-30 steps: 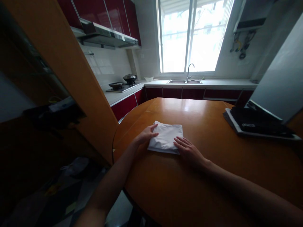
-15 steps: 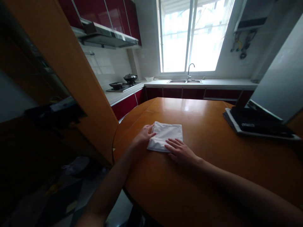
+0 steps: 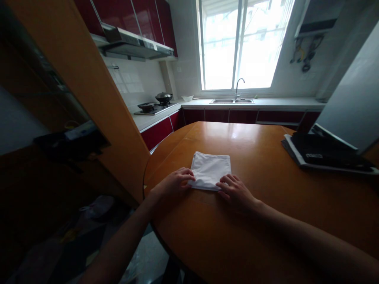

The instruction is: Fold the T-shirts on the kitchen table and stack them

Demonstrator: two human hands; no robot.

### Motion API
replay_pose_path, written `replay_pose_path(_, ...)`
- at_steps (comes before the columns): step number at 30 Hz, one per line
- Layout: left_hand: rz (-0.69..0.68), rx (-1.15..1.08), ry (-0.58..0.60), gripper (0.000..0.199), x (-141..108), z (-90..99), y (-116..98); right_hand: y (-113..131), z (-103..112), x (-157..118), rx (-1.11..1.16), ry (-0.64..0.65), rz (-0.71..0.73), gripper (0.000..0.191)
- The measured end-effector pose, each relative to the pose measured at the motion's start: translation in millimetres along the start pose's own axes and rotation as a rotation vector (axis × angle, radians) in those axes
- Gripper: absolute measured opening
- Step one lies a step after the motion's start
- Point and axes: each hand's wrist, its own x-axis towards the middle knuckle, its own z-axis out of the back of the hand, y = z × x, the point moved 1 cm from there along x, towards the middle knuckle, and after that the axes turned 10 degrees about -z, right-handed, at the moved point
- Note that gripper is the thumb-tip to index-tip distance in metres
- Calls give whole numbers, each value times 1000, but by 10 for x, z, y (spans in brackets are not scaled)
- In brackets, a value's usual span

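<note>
A white cloth (image 3: 211, 169), folded into a rough square of several layers, lies flat on the wooden table. At its near left corner, my left hand (image 3: 180, 179) has its fingers bent and closed on the edge. My right hand (image 3: 232, 187) pinches the near right corner, thumb toward me and fingers curled over the top. The cloth's far edge and middle are uncovered, with slight wrinkles near the left hand. Both fingertips partly hide the corners they grip.
The round-ended wooden table (image 3: 251, 150) extends to the right, where a black laptop-like stack (image 3: 322, 152) lies. An orange wooden panel (image 3: 118, 118) stands at the left. Beyond are a stove with a lidded wok (image 3: 164, 97), a sink (image 3: 232, 101) and a window.
My left hand has slid down the cloth's left side to its near corner. My right hand has drawn back to the near right corner, and its flat fingers have curled.
</note>
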Motion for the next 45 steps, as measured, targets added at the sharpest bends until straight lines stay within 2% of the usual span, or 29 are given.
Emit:
replay_pose_path(3, -21, 21, -39, 14, 5, -6, 7, -57, -7, -39, -3, 4, -21, 12)
replay_pose_path(7, -34, 7, -121, 13, 10, 72, 12, -111, -53, -36, -19, -23, -37, 12)
replay_pose_path(12, 13, -26, 12, 14, 96, 213, 26, -95, -5, 5, 46, 4, 16, 13)
replay_pose_path(14, 89, 19, -81, 20, 247, 199, 76, -115, 30, 93, 118, -22, -40, 17)
replay_pose_path(16, 191, 101, -218, 28, 471, 109, 156, -168, 36, 247, 165, -74, -172, 22)
replay_pose_path(17, 236, 141, -248, 31, 595, 36, 201, -201, 20, 340, 169, -94, -249, 25)
replay_pose_path(19, 317, 217, -202, 39, 815, -142, 298, -262, -57, 523, 135, -93, -391, 32)
replay_pose_path(21, 415, 266, -77, 46, 937, -319, 404, -301, -184, 650, 70, -34, -502, 44)
replay_pose_path(24, 575, 232, 67, 56, 905, -504, 584, -312, -403, 686, 21, 131, -596, 60)
replay_pose_path(26, 613, 167, 88, 61, 818, -565, 697, -314, -504, 655, 36, 223, -630, 67)
replay_pose_path(29, 604, 108, 72, 64, 735, -602, 807, -362, -525, 659, 76, 253, -673, 69)
replay_pose_path(34, 621, 102, 82, 65, 765, -610, 806, -560, -436, 859, 78, 141, -725, 64)
replay_pose_path(40, 640, 88, 105, 64, 783, -573, 746, -717, -527, 924, 48, 271, -748, 67)
replay_pose_path(43, 637, 87, 112, 64, 783, -575, 752, -665, -466, 869, 66, 172, -766, 64)
replay_pose_path(45, 632, 86, 107, 64, 785, -585, 764, -548, -410, 798, 80, 121, -688, 63)
